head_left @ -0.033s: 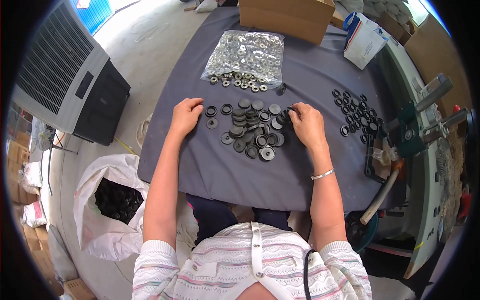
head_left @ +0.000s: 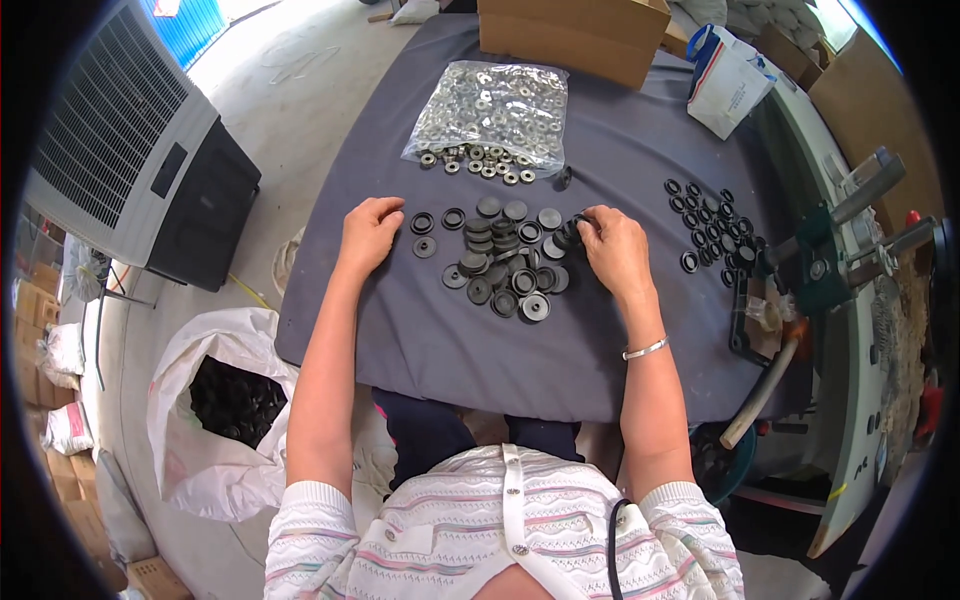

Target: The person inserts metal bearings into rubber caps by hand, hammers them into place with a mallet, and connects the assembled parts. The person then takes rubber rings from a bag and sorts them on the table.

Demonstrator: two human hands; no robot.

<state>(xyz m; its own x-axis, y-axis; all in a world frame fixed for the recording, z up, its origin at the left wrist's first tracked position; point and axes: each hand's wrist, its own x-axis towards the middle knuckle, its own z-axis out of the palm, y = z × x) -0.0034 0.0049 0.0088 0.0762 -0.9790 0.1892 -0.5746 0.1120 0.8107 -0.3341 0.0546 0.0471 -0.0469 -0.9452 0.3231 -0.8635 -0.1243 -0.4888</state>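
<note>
On the grey cloth of the table (head_left: 440, 350), a loose pile of round black discs (head_left: 503, 255) lies between my hands. Some discs show flat faces, others raised rims. My left hand (head_left: 373, 232) rests left of the pile near a few separate rings (head_left: 423, 222), its fingers loosely bent, thumb a little apart, with nothing visible in them. At the pile's right edge, my right hand (head_left: 612, 245) pinches a black disc (head_left: 578, 225), partly hidden by the fingers. Behind the pile is a clear bag of small metal bearings (head_left: 490, 110), several spilled at its mouth.
More black rings (head_left: 705, 225) lie at the right, beside a green hand press with metal handles (head_left: 825, 255). A cardboard box (head_left: 575, 40) and a white bag (head_left: 730, 85) stand at the back. A white sack (head_left: 175, 440) of black parts sits on the floor by an air cooler (head_left: 190, 190).
My left hand has shifted very slightly to the left. My right hand and the discs look the same.
</note>
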